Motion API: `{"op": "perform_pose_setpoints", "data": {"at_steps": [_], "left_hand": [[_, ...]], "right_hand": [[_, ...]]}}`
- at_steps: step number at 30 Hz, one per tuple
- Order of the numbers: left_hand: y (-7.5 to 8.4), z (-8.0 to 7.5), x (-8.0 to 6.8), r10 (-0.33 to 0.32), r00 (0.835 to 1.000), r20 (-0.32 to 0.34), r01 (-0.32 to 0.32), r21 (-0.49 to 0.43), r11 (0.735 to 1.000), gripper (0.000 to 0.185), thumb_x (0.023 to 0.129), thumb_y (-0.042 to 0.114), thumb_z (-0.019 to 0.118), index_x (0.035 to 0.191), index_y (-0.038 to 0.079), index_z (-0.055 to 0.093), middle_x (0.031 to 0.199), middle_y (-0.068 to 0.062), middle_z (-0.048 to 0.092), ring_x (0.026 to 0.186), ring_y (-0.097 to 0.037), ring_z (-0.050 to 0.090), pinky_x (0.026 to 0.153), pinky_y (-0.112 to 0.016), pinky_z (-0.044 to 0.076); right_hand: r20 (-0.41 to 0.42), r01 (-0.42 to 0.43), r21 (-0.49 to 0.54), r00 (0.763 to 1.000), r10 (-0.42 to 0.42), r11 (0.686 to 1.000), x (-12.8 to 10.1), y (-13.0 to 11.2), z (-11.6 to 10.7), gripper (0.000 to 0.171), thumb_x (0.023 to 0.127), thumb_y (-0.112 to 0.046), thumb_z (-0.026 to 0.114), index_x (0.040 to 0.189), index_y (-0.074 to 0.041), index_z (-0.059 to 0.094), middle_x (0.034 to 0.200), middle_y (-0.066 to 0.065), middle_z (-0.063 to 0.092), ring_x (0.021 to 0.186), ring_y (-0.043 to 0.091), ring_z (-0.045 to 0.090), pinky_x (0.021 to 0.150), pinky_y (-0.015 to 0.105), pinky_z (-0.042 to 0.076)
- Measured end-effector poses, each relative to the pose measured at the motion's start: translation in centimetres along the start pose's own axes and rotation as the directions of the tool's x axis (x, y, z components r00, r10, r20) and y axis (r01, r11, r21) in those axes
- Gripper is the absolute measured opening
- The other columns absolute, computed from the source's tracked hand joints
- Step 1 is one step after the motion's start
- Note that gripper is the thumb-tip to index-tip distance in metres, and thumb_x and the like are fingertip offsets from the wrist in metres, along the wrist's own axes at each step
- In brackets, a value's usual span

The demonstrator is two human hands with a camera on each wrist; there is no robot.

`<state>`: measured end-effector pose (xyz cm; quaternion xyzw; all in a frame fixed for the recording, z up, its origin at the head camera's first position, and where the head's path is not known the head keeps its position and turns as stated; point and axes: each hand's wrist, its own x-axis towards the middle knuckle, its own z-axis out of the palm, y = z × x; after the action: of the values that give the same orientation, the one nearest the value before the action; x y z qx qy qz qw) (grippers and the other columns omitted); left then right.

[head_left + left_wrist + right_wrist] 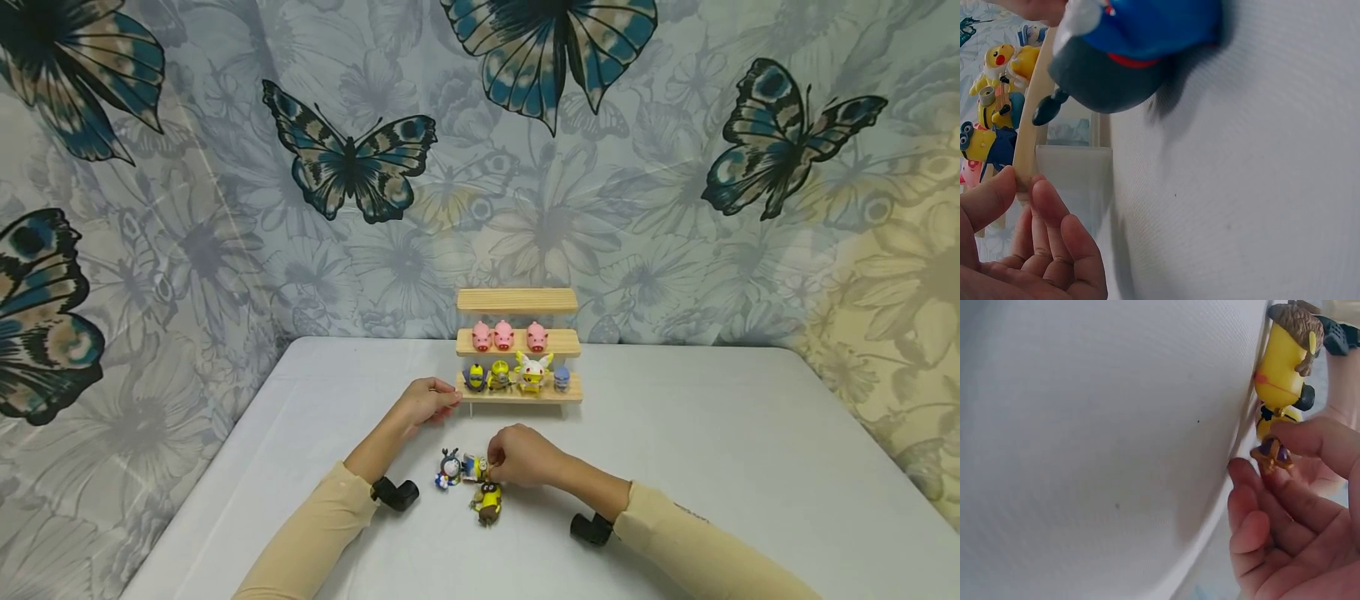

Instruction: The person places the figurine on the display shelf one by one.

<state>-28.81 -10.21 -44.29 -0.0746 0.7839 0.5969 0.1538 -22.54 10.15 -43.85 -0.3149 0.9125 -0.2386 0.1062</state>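
Note:
My left hand (427, 401) pinches the left end of the lowest board of a wooden display shelf (517, 398), thumb above and fingers below, as the left wrist view shows. With thumb and fingertips my right hand (527, 455) pinches the gold and purple crown (1272, 452) of a small yellow minion figure (474, 468) lying on the table. Beside that figure lies a dark grey and blue figure (449, 469) with antennae, large in the left wrist view. Nearer to me lies another yellow minion figure (489, 500) with a brown shaggy part.
Three pink pig figures (503, 337) stand on the middle board. Two minion figures (476, 378), a white-eared yellow figure (532, 375) and a small blue figure (562, 380) occupy the lowest. A white cloth covers the table (697, 450); a butterfly-print curtain (480, 208) hangs behind.

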Motion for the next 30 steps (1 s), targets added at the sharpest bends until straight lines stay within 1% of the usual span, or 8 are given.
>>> {"op": "perform_pose_setpoints", "data": {"at_steps": [6, 11, 15, 20, 24, 27, 30], "left_hand": [[0.1, -0.1, -0.2, -0.001, 1.0, 0.0, 0.001, -0.006, 1.0, 0.021, 0.091, 0.018, 0.068, 0.106, 0.003, 0.062, 0.095, -0.007, 0.075, 0.07, -0.008, 0.062, 0.062, -0.024, 0.047], [0.2, -0.1, -0.2, 0.002, 1.0, 0.002, -0.002, -0.007, 1.0, 0.021, 0.091, 0.017, 0.068, 0.106, 0.003, 0.063, 0.092, -0.005, 0.075, 0.069, -0.007, 0.062, 0.062, -0.024, 0.047], [0.0, -0.2, -0.2, 0.003, 1.0, 0.005, -0.003, -0.009, 1.0, 0.022, 0.091, 0.018, 0.068, 0.106, 0.003, 0.063, 0.093, -0.006, 0.075, 0.068, -0.008, 0.062, 0.062, -0.024, 0.047], [0.0, -0.1, -0.1, 0.006, 1.0, 0.003, -0.006, -0.016, 1.0, 0.022, 0.091, 0.018, 0.068, 0.106, 0.002, 0.062, 0.092, -0.006, 0.074, 0.067, -0.007, 0.061, 0.061, -0.024, 0.047], [0.0, -0.1, -0.2, 0.008, 1.0, 0.005, -0.008, -0.019, 1.0, 0.022, 0.091, 0.017, 0.068, 0.106, 0.002, 0.062, 0.093, -0.007, 0.075, 0.066, -0.007, 0.061, 0.06, -0.023, 0.046], [-0.1, -0.1, -0.1, 0.005, 1.0, 0.009, -0.005, -0.025, 1.0, 0.022, 0.091, 0.017, 0.068, 0.106, 0.002, 0.062, 0.093, -0.007, 0.075, 0.066, -0.006, 0.061, 0.06, -0.023, 0.046], [-0.1, -0.1, 0.0, -0.001, 1.0, 0.009, 0.001, -0.027, 1.0, 0.023, 0.091, 0.017, 0.068, 0.107, 0.003, 0.063, 0.09, -0.004, 0.075, 0.066, -0.006, 0.061, 0.06, -0.022, 0.047]], "right_hand": [[-0.046, 0.036, 0.072, 0.998, -0.033, 0.997, 0.1, 0.0, -0.3, 0.009, 0.074, -0.011, 0.077, 0.074, -0.011, 0.068, 0.065, -0.007, 0.06, 0.061, 0.002, 0.047, 0.06, 0.019, 0.041], [-0.016, 0.046, 0.155, 0.999, -0.044, 0.987, 0.2, 0.1, -0.8, 0.008, 0.077, -0.012, 0.077, 0.079, -0.011, 0.069, 0.07, -0.007, 0.063, 0.065, 0.001, 0.05, 0.062, 0.019, 0.043], [-0.007, 0.042, 0.205, 0.999, -0.042, 0.978, 0.3, 0.2, -1.4, 0.006, 0.081, -0.012, 0.075, 0.083, -0.01, 0.07, 0.073, -0.006, 0.065, 0.067, 0.003, 0.052, 0.063, 0.02, 0.043], [-0.031, 0.048, 0.217, 0.999, -0.042, 0.975, 0.3, 0.4, -1.8, 0.004, 0.083, -0.011, 0.073, 0.082, -0.007, 0.07, 0.073, -0.005, 0.067, 0.066, 0.002, 0.053, 0.061, 0.019, 0.044], [-0.05, 0.053, 0.211, 0.998, -0.043, 0.976, 0.3, 0.2, -2.1, 0.005, 0.083, -0.009, 0.072, 0.082, -0.005, 0.07, 0.074, -0.004, 0.067, 0.067, 0.003, 0.054, 0.061, 0.018, 0.046], [-0.059, 0.045, 0.204, 0.998, -0.034, 0.978, 0.4, 0.0, -2.4, 0.004, 0.082, -0.007, 0.072, 0.085, -0.006, 0.071, 0.075, -0.003, 0.067, 0.069, 0.004, 0.054, 0.063, 0.019, 0.046], [-0.063, 0.033, 0.194, 0.998, -0.021, 0.98, 0.4, -0.2, -2.7, 0.007, 0.082, -0.006, 0.072, 0.088, -0.006, 0.071, 0.076, -0.002, 0.067, 0.07, 0.006, 0.055, 0.064, 0.02, 0.046]]}}
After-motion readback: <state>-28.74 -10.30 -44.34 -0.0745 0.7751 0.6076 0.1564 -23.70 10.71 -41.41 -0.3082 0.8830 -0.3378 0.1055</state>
